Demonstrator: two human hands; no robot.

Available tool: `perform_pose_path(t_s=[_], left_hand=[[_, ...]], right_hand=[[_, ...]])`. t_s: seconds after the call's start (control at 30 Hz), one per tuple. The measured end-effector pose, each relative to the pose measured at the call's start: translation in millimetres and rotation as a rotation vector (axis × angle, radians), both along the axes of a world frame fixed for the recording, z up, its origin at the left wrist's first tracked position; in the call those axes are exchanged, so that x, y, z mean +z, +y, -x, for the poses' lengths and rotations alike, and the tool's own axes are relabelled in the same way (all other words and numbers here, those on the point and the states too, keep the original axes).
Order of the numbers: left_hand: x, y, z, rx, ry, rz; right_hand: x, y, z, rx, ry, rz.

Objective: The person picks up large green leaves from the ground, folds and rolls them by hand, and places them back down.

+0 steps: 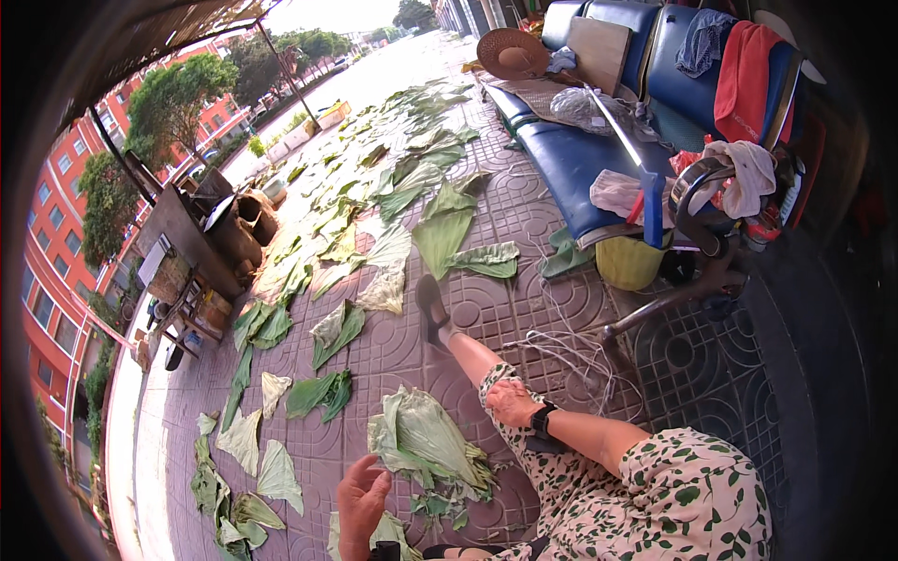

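My left hand [363,497] hovers at the near edge of a stack of large pale-green leaves [419,435] on the paving. Its fingers are loosely bent, the thumb stands apart, and nothing shows between them. Across my knee, over leaf-print trousers [692,477], my right hand [513,404] lies flat with a dark watch [542,418] on its wrist. Green leaf scraps [440,505] lie at the stack's near side. Several single leaves [278,477] are spread to its left, and a folded dark-green leaf [320,395] lies just beyond. Part of another leaf [388,535] shows below my left hand.
A long spread of drying leaves [374,210] covers the patterned paving ahead. Blue padded seats [571,168] at the right hold cloths and a straw hat [513,53]. Beneath them are a yellow-green bucket [629,262] and tangled white cord [580,355]. A wooden stand [192,304] is at left.
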State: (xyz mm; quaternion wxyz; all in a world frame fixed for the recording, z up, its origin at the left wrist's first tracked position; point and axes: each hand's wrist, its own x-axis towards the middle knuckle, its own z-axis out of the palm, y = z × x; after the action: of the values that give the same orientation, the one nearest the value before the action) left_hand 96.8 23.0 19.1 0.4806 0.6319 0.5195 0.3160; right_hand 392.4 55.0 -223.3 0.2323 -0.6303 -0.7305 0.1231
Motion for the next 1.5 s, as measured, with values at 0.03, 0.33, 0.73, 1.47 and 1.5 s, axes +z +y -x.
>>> perform_pose_path(t_s=[0.03,0.33,0.73,1.47,1.5], left_hand=[[-6.8,-4.2,-4.4,-0.046,0.092,0.027],[-20.7,-22.3,-3.9,-0.193,0.356,0.205],[-7.2,-39.4,5.0,-0.269,0.237,0.236],[3.6,-48.1,6.8,-0.303,0.426,-0.207],[2.7,-47.8,8.5,-0.301,0.430,-0.203]], right_hand=[[0.5,-1.1,0.5,-0.009,0.000,0.002],[25.2,22.5,27.0,0.187,-0.206,0.422],[-42.4,1.8,123.3,0.093,0.224,0.669],[-69.9,3.3,157.2,-0.036,-0.168,0.565],[-69.6,7.1,158.9,-0.056,-0.158,0.614]])
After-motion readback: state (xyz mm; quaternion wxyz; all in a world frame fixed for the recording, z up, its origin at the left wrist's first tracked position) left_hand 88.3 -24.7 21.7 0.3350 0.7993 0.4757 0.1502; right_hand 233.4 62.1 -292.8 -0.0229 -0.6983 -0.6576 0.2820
